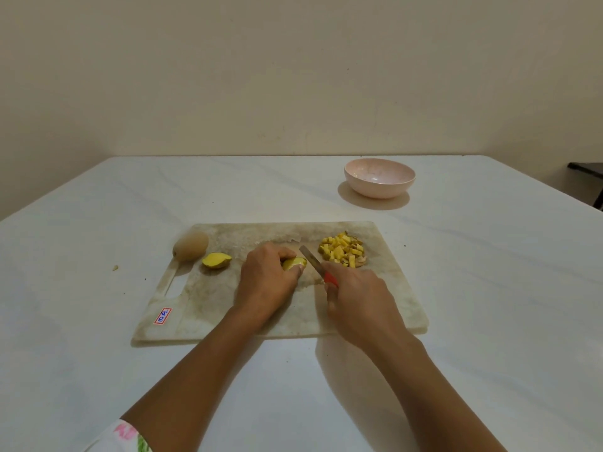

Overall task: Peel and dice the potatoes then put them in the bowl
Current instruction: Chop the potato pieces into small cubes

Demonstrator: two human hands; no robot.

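On the worn white cutting board (385,308), my left hand (266,282) grips a yellow peeled potato piece (293,263) at the board's middle. My right hand (357,301) holds a red-handled knife (315,263), its blade angled up-left just right of that piece. A heap of diced potato (341,250) with a few peel scraps lies at the board's far right. Another potato half (216,260) rests cut side up toward the left. A whole unpeeled potato (191,245) sits at the board's far left corner. The pink bowl (379,178) stands beyond the board, holding nothing.
The board lies on a white table (98,353) with a wall behind it. A small scrap (115,267) lies on the table left of the board. A dark piece of furniture (587,177) shows at the far right edge.
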